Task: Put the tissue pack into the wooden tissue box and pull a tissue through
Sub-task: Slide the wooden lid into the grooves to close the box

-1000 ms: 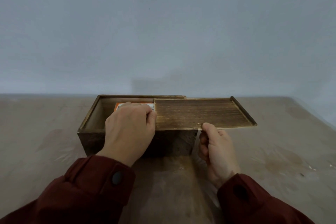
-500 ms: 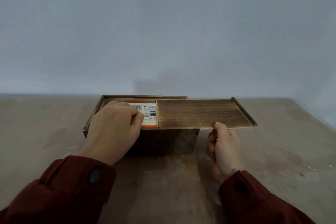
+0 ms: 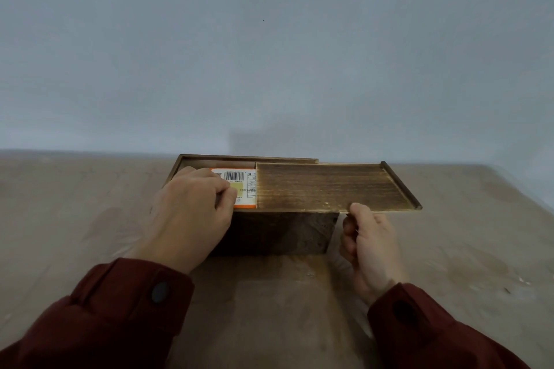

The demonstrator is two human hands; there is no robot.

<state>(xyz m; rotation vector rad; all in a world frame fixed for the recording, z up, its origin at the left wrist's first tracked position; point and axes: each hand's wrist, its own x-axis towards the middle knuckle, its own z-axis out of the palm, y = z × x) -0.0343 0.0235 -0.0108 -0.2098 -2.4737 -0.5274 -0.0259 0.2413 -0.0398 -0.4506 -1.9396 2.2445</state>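
Observation:
A dark wooden tissue box (image 3: 277, 233) stands on the table in front of me. Its sliding lid (image 3: 329, 185) is drawn partway out to the right and overhangs the box's right end. In the open left part lies the tissue pack (image 3: 241, 178), white with a barcode and orange edges. My left hand (image 3: 192, 212) reaches into that opening with curled fingers on the pack's top, hiding the pack's left part. My right hand (image 3: 368, 242) pinches the lid's near edge, thumb on top and fingers underneath.
The box sits on a beige, stained table (image 3: 90, 218) that ends at a plain grey wall behind. Both of my forearms, in dark red sleeves, come in from the bottom edge.
My left hand has slid to the left over the pack, uncovering its barcode label. The lid and my right hand have hardly moved.

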